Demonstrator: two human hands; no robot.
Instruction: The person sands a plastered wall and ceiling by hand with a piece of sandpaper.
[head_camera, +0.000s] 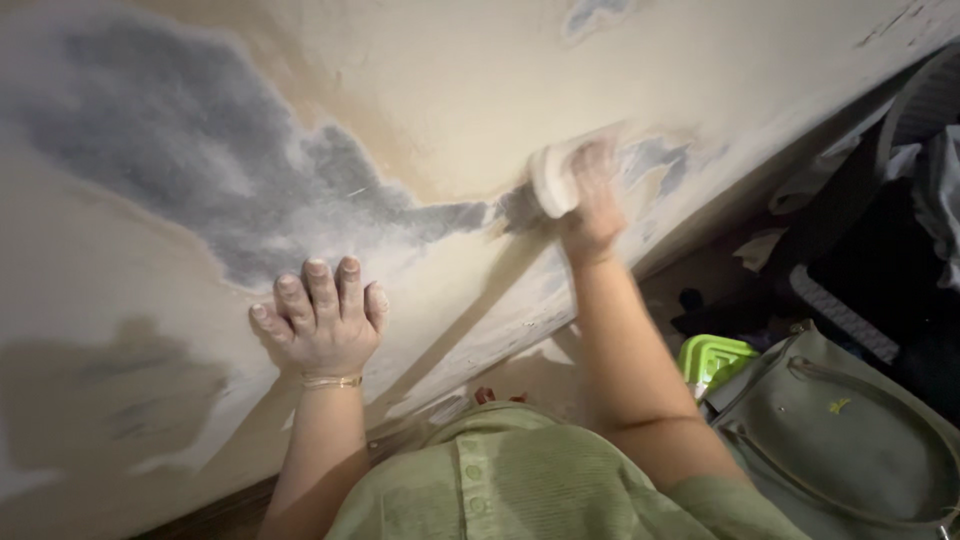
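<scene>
While your left hand (322, 322) lies flat against the wall (430, 90), fingers spread and holding nothing, your right hand (592, 205) closes its fingers around a pale sanding block (553, 178) and presses it to the plaster at the edge of the grey bare patch (200, 170). Motion blurs the block, so the exact finger placement cannot be told. Judged risks: the block may slip from dusty fingers if pressure falls on one corner; a tilted edge could gouge the cream paint beside the patch; the bracing palm may slide on loose powder. Below and to the right, near your elbow, sit a green-lidded container (712, 360) and an olive bag (850, 440), where falling dust would likely settle
</scene>
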